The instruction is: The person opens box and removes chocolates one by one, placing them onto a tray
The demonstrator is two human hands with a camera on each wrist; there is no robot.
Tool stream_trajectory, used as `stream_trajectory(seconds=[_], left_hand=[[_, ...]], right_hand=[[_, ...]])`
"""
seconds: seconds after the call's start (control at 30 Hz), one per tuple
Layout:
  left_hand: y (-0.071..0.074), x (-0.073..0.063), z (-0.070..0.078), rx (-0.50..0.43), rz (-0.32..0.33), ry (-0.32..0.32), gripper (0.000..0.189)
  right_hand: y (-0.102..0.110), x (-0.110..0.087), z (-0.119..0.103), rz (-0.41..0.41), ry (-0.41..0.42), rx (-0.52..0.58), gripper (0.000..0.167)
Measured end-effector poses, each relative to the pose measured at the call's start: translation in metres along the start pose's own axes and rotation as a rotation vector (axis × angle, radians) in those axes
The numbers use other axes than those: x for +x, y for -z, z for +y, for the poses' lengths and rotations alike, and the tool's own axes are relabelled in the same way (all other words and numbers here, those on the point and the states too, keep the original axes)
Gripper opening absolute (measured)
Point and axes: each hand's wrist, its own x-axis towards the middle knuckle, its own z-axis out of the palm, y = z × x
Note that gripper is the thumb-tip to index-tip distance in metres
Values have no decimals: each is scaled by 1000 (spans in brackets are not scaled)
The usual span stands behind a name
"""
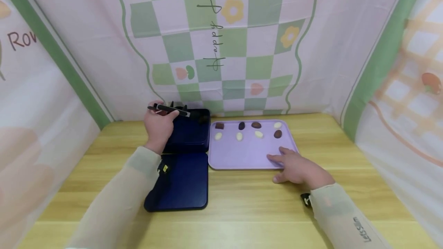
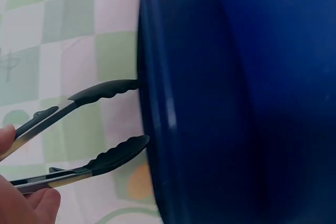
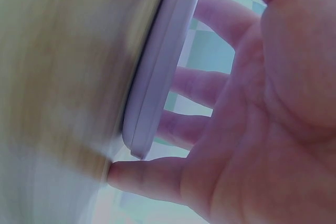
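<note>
My left hand (image 1: 158, 128) holds black-and-metal tongs (image 1: 173, 110) over the dark blue box (image 1: 187, 147) at the back left. Seen from the left wrist, the tong tips (image 2: 123, 150) are spread apart at the box's rim, and nothing shows between them. What lies inside the box is too dark to tell. My right hand (image 1: 299, 168) rests at the front right corner of a lilac tray (image 1: 238, 158), fingers spread and gently bent. Along the tray's far half sit two rows of small pieces, among them a brown square (image 1: 219, 125), dark ovals (image 1: 256, 125) and cream ovals (image 1: 239, 136).
A flat dark blue tray or lid (image 1: 183, 187) lies in front of the box, partly under my left forearm. Everything stands on a wooden table (image 1: 242, 210). A checked cloth (image 1: 228, 49) hangs behind, with more cloth at both sides.
</note>
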Motion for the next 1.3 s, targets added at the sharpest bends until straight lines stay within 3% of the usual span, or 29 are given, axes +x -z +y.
stream_trajectory(seconds=[0.23, 0.5, 0.67, 0.83, 0.93, 1.03, 1.3], left_hand=[[-15, -9, -13, 33, -68, -37, 48], [-24, -17, -20, 22, -101, -171, 42], [-26, -18, -28, 44, -103, -174, 42], [-26, -18, -30, 9, -130, -162, 42], [-24, -19, -30, -4, -147, -118, 41], [-20, -18, -29, -17, -117, -40, 40], [-2, -10, -24, -304, 96, 243, 38]], right_hand=[[0, 1, 0, 1, 4, 7, 76], [0, 1, -1, 3, 7, 0, 76], [1, 0, -1, 5, 10, 3, 76], [1, 0, -1, 6, 11, 2, 76], [1, -1, 0, 3, 6, 5, 76], [1, -1, 0, -3, -1, 10, 77], [3, -2, -1, -6, 0, 9, 77]])
